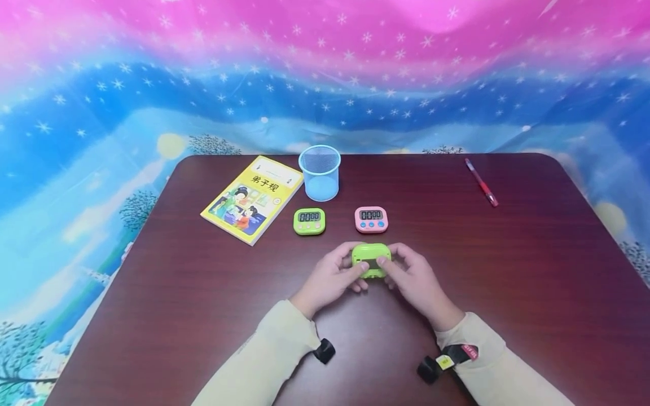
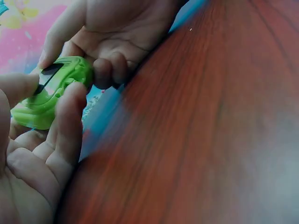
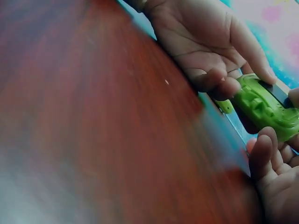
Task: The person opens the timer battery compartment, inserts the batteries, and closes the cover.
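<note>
Both hands hold a green digital timer [image 1: 372, 250] above the table's near middle, its back with a dark strip facing up. My left hand [image 1: 327, 281] grips its left side, the thumb lying on the back. On the right side my right hand [image 1: 417, 283] does the same, its thumb at the dark strip. The timer [image 2: 39, 109] shows its moulded edge between the fingers in the left wrist view, and the right wrist view has it [image 3: 264, 105] at the right. Just beyond the hands lie a pink timer [image 1: 371, 228] and another green timer [image 1: 309, 229], displays up.
A yellow picture book [image 1: 238, 225] lies at the back left. Beside it stands a light blue mesh pen holder [image 1: 321, 189]. Toward the back right is a red pen [image 1: 481, 183]. All rest on a dark wooden table [image 1: 533, 270] with a patterned cloth [image 1: 355, 73] behind.
</note>
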Motion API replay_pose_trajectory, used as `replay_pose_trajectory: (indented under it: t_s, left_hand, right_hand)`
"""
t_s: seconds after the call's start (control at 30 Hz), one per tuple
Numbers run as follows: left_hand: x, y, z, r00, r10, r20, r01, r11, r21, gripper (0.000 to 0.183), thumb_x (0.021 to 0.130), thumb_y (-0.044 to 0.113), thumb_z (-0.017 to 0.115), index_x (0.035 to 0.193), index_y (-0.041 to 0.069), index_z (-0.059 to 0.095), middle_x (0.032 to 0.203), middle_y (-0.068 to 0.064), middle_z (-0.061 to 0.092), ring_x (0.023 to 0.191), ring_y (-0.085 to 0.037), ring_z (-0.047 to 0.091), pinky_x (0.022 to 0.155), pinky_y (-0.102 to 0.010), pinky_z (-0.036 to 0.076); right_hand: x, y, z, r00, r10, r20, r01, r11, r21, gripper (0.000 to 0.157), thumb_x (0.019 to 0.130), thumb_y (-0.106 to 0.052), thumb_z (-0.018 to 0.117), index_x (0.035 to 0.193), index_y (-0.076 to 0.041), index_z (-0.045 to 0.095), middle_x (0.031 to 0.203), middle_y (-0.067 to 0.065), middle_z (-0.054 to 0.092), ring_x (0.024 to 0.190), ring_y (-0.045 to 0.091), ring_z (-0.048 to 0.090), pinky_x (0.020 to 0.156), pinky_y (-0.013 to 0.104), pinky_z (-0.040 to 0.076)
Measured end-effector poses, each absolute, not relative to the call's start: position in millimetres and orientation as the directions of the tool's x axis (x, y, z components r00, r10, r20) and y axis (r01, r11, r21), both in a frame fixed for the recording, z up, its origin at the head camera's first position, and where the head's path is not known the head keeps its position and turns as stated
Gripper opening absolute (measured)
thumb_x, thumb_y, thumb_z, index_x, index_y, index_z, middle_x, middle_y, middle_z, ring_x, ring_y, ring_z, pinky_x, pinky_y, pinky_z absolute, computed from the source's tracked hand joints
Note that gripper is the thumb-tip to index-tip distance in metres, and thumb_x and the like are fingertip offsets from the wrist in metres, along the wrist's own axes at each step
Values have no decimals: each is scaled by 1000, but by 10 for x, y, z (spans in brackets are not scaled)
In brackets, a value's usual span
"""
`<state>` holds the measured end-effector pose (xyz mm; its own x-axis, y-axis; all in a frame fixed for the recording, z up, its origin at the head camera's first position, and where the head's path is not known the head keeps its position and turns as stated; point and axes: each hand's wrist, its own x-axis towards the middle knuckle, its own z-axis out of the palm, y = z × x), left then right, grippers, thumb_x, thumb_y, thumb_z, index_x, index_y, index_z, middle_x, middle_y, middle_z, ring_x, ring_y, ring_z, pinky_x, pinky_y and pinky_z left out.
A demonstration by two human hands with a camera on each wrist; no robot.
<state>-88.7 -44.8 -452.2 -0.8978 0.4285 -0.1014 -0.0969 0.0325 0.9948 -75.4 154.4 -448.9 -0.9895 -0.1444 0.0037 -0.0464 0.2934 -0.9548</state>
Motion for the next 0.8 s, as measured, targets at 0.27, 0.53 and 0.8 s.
replay_pose_trajectory:
  t_s: [0.27,0.53,0.8]
  left_hand:
    - [-916,-362,-4526,-900,421,-111,-135,-27,990,41,103,16,59,143,17,51,98,-18,71,71,-25,72,67,-39,62]
    - [-906,-212,-4514,-900,428,-84,-91,5,996,36,104,23,56,140,28,51,95,-12,72,71,-28,73,62,-40,62]
    - [-850,3,-4518,-955,292,-47,-37,39,999,22,107,26,50,128,21,54,76,-19,68,55,-28,66,49,-38,57]
  right_hand:
    - [-800,1562,-4506,-993,-118,-29,0,241,-970,26,99,-20,65,115,1,62,78,15,64,57,21,61,54,33,56]
    - [-785,1503,-4496,-997,-55,52,-66,279,-958,22,101,-12,59,123,-7,60,82,14,61,53,21,56,48,32,53]
    - [-809,1451,-4536,-993,31,116,-93,418,-904,19,104,-20,54,115,-5,57,68,6,56,55,19,54,52,29,49]
